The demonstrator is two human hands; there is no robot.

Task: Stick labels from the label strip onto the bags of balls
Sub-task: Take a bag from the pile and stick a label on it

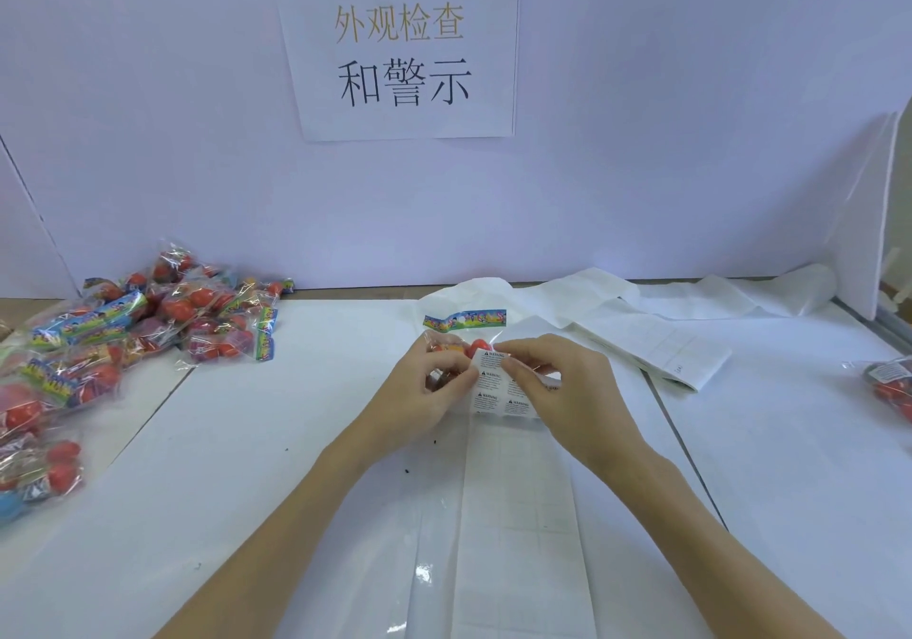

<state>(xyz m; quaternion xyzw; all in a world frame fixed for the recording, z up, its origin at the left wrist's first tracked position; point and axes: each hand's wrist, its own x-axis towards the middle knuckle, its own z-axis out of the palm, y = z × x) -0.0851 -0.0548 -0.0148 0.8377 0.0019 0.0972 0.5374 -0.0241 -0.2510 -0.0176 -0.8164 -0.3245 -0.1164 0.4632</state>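
Note:
A clear bag of red balls (469,337) with a colourful header lies at the table's middle. My left hand (429,391) grips it from the left. A white label strip (496,394) printed with warning labels lies over the bag and runs toward me as bare backing. My right hand (552,382) pinches a label at the strip's top edge, right next to my left thumb. Most of the bag is hidden under both hands and the strip.
A heap of bagged balls (148,322) covers the left side of the table. One labelled bag (893,386) lies at the right edge. Used backing paper (656,337) trails across the back right. A white partition with a printed sign (404,46) stands behind.

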